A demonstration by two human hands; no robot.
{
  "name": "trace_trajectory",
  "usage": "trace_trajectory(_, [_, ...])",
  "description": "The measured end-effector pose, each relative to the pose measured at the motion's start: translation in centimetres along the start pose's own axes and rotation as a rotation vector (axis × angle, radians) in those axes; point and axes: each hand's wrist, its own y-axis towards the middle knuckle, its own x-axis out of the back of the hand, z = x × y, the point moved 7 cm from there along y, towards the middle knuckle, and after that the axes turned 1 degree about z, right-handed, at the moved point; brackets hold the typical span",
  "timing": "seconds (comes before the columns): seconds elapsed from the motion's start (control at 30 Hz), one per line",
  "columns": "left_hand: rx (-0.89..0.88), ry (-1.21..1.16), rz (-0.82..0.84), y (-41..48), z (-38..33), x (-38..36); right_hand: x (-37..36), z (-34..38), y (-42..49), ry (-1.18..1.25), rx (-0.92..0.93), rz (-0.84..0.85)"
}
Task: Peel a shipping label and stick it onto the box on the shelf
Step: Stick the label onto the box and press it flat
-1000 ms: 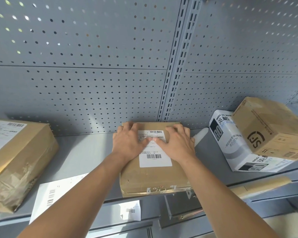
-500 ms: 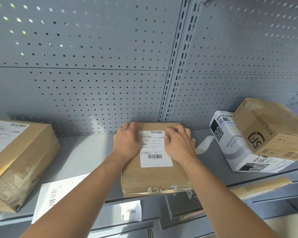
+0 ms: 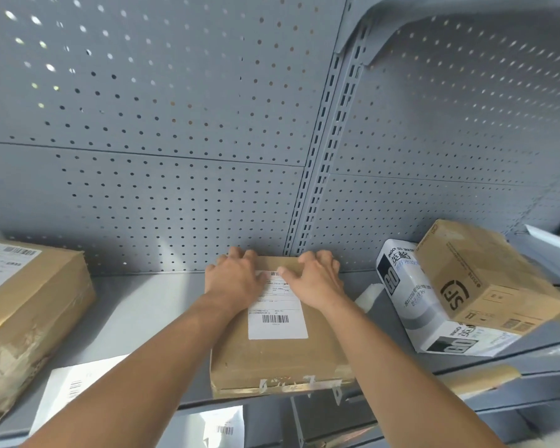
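A flat brown cardboard box [image 3: 278, 357] lies on the grey metal shelf [image 3: 149, 305], its front edge overhanging the shelf lip. A white shipping label [image 3: 277, 318] with barcodes lies flat on the box top. My left hand [image 3: 235, 279] rests palm down on the label's upper left corner and the box's far edge, fingers spread. My right hand [image 3: 317, 281] lies flat on the label's upper right part, fingers reaching the far edge. The label's lower half is uncovered.
A large taped carton [image 3: 26, 321] sits at the left. A white printed sheet [image 3: 75, 386] lies on the shelf under my left forearm. At the right, a brown box [image 3: 485, 279] leans on a white package [image 3: 430, 312]. Perforated back panel [image 3: 175, 156] behind; lower shelf below.
Both hands have slid up the label toward the box's far edge and closer together, uncovering more of the lower label. The view has tilted slightly upward.
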Motion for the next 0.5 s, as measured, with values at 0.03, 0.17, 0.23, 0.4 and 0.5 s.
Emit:
trace_trajectory(0.03, [0.011, 0.036, 0.006, 0.0, -0.3, -0.1, -0.3, 0.2, 0.1, -0.008, 0.001, -0.009])
trace_trajectory(0.17, [0.032, 0.077, -0.057, 0.3, -0.3, -0.7, -1.2, 0.4, 0.1, -0.085, 0.044, -0.099])
trace_trajectory(0.23, [0.032, 0.072, -0.08, 0.5, -0.2, -0.8, -1.2, 0.4, 0.1, -0.099, 0.052, -0.111])
trace_trajectory(0.4, [0.052, 0.025, -0.083, 0.7, 0.3, -1.0, -1.4, 0.2, 0.4, -0.083, 0.045, -0.115])
trace_trajectory(0.5, [0.054, -0.009, -0.102, 0.7, 0.6, -0.8, -1.4, 0.1, 0.3, -0.06, 0.066, -0.143])
